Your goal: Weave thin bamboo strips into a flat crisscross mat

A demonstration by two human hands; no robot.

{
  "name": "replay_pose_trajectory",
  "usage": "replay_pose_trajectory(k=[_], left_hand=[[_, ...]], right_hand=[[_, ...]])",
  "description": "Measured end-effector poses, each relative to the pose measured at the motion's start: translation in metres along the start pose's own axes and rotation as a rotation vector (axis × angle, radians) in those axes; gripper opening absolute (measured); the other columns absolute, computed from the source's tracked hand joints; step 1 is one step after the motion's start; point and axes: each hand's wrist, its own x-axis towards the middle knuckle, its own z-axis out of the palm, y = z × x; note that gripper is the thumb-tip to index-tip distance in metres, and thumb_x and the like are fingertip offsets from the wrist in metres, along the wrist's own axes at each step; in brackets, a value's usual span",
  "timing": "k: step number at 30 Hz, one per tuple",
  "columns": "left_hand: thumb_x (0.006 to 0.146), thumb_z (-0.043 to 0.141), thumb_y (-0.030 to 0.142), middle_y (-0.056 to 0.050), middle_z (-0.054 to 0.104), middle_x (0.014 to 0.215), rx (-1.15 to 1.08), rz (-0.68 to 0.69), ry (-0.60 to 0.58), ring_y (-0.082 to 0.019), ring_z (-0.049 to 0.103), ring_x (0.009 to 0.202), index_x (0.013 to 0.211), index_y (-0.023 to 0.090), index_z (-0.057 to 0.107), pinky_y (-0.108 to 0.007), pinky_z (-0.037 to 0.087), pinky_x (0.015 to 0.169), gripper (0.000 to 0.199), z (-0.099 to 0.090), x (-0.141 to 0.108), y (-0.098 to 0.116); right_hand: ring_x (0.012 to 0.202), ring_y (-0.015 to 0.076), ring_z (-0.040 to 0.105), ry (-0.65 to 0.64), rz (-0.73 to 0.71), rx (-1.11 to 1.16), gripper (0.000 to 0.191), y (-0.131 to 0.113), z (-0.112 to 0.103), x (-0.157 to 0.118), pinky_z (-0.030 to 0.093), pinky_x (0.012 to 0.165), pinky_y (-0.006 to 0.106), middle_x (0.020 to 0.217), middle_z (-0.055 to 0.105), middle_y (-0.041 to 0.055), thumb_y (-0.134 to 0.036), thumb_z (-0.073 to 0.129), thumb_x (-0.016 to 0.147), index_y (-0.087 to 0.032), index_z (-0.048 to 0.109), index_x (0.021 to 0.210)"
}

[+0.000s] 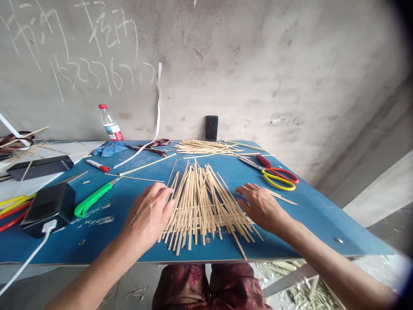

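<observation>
A fan of thin bamboo strips [196, 189] lies on the blue table in front of me, woven with cross strips across its lower part. The strips come together at the far end and splay out toward me. My left hand [151, 211] rests at the left side of the weave, fingers curved and thumb apart, with nothing visible in it. On the other side, my right hand [261, 206] hovers or rests by the right edge, its fingers bent loosely and parted. Whether the fingertips touch the strips, I cannot tell.
Behind the weave lies a pile of loose strips [206, 147]; a phone [211, 128] leans on the wall. Scissors [277, 175] lie right. Leftward are a green-handled knife [97, 198], a marker [98, 165], a bottle [110, 125] and a black box with a cable [48, 209].
</observation>
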Motion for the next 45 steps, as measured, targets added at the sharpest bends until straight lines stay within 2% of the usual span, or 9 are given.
replay_pose_trajectory(k=[5, 8, 11, 14, 17, 25, 32, 38, 45], left_hand=[[0.098, 0.037, 0.031, -0.010, 0.060, 0.106, -0.002, -0.047, -0.089, -0.028, 0.058, 0.100, 0.107, 0.016, 0.060, -0.046, 0.049, 0.087, 0.029, 0.002, -0.014, -0.020], [0.096, 0.043, 0.027, -0.010, 0.057, 0.114, 0.009, 0.021, -0.015, -0.029, 0.053, 0.105, 0.113, 0.017, 0.059, -0.048, 0.046, 0.089, 0.025, 0.001, -0.013, -0.004], [0.096, 0.042, 0.018, -0.007, 0.057, 0.109, -0.113, 0.169, -0.088, -0.024, 0.053, 0.102, 0.109, 0.019, 0.062, -0.042, 0.047, 0.091, 0.024, -0.002, -0.007, 0.018], [0.092, 0.044, 0.008, -0.008, 0.056, 0.109, -0.138, 0.300, -0.144, -0.023, 0.052, 0.105, 0.103, 0.020, 0.065, -0.041, 0.048, 0.092, 0.027, -0.002, 0.003, 0.034], [0.086, 0.041, -0.001, -0.010, 0.055, 0.115, -0.075, 0.392, -0.133, -0.025, 0.050, 0.111, 0.102, 0.019, 0.067, -0.043, 0.048, 0.092, 0.037, 0.004, 0.017, 0.039], [0.081, 0.043, -0.004, -0.011, 0.057, 0.105, 0.051, 0.465, -0.154, -0.026, 0.054, 0.105, 0.091, 0.017, 0.066, -0.044, 0.048, 0.088, 0.032, 0.012, 0.043, 0.026], [0.087, 0.042, 0.000, -0.010, 0.057, 0.121, -0.027, 0.514, -0.213, -0.024, 0.055, 0.112, 0.105, 0.019, 0.071, -0.041, 0.047, 0.095, 0.039, 0.009, 0.041, 0.010], [0.085, 0.050, 0.001, -0.011, 0.055, 0.130, 0.084, 0.651, -0.191, -0.026, 0.051, 0.119, 0.115, 0.023, 0.068, -0.042, 0.047, 0.093, 0.041, 0.014, 0.049, -0.003], [0.090, 0.048, 0.005, -0.011, 0.058, 0.124, 0.186, 0.710, -0.174, -0.027, 0.050, 0.119, 0.111, 0.020, 0.065, -0.043, 0.043, 0.090, 0.030, 0.019, 0.049, -0.004]], right_hand=[[0.090, 0.0211, 0.062, -0.040, 0.004, 0.046, 0.019, -0.007, 0.008, 0.005, 0.046, 0.079, 0.032, 0.093, 0.067, 0.0077, -0.019, 0.044, 0.093, -0.017, 0.061, 0.101], [0.083, 0.0187, 0.064, -0.042, 0.025, 0.058, 0.019, -0.010, 0.010, 0.009, 0.046, 0.072, 0.029, 0.088, 0.069, 0.0051, -0.017, 0.047, 0.091, -0.017, 0.060, 0.106], [0.073, 0.0173, 0.063, -0.037, 0.057, 0.049, 0.024, -0.011, 0.009, 0.012, 0.045, 0.063, 0.027, 0.081, 0.068, 0.0044, -0.016, 0.048, 0.089, -0.016, 0.060, 0.110], [0.088, 0.0201, 0.062, -0.011, 0.015, 0.027, 0.027, -0.018, 0.003, 0.014, 0.048, 0.072, 0.030, 0.095, 0.066, 0.0084, -0.014, 0.047, 0.091, -0.019, 0.062, 0.113], [0.102, 0.0211, 0.057, -0.028, -0.172, 0.044, 0.033, -0.031, -0.001, 0.019, 0.049, 0.083, 0.034, 0.111, 0.062, 0.0096, -0.008, 0.045, 0.091, -0.023, 0.066, 0.111], [0.115, 0.0252, 0.052, -0.163, -0.331, 0.042, 0.035, -0.035, -0.003, 0.041, 0.049, 0.087, 0.044, 0.125, 0.058, 0.0091, -0.003, 0.047, 0.088, -0.024, 0.071, 0.101], [0.135, 0.0274, 0.037, -0.181, -0.551, 0.043, 0.052, -0.003, 0.002, 0.045, 0.040, 0.101, 0.052, 0.147, 0.042, 0.0075, -0.002, 0.046, 0.087, -0.033, 0.063, 0.125], [0.134, 0.0292, 0.036, -0.198, -0.682, -0.013, 0.043, 0.006, 0.011, 0.057, 0.036, 0.102, 0.055, 0.149, 0.038, 0.0113, -0.016, 0.038, 0.098, -0.031, 0.057, 0.133], [0.127, 0.0281, 0.042, -0.165, -0.710, -0.072, 0.036, 0.000, 0.015, 0.061, 0.033, 0.103, 0.052, 0.137, 0.049, 0.0126, -0.016, 0.040, 0.098, -0.025, 0.059, 0.127]])
